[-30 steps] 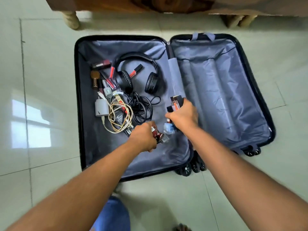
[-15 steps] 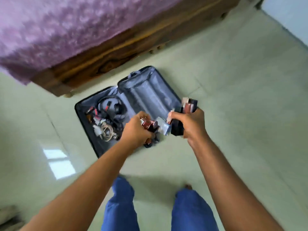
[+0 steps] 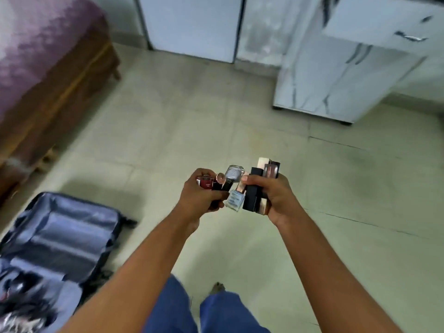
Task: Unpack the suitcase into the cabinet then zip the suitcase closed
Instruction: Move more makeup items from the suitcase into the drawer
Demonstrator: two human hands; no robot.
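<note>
**A:** Head view first: where is the suitcase [image 3: 57, 239]?

**B:** Low at the left edge, lying open on the floor [image 3: 240, 111]. Its grey lining faces up and is blurred. A dark tangle of leftover things [image 3: 21, 304] sits in the nearer half; I cannot tell what they are.

**A:** And the cabinet [image 3: 355, 66]?

**B:** Far across the floor from the suitcase, at the upper right. It is white with dark marbled streaks, and a drawer [image 3: 384, 22] with a metal handle juts out near its top.

**A:** The hands?

**B:** Both are raised well right of the suitcase, close together, each curled tight around small cosmetics. The left hand [image 3: 201, 195] grips a red bottle [image 3: 205, 183] and some dark tubes [image 3: 222, 186], with a silvery bottle [image 3: 233, 175] poking up above its fingers. The right hand [image 3: 276, 195] is clenched on a bunch of black and gold sticks [image 3: 258, 186]. A pale blue bottle [image 3: 235, 200] sits between the two hands, touching the black sticks; which hand carries it I cannot tell.

**A:** Anything else around the suitcase?

**B:** Behind it, upper left, a wooden bed frame [image 3: 64, 87] under a purple cover [image 3: 36, 44]. Just right of it, at the bottom, the person's blue trousers [image 3: 173, 306] and one bare foot [image 3: 217, 287]. Pale panels [image 3: 192, 25] stand far beyond, left of the cabinet.
</note>
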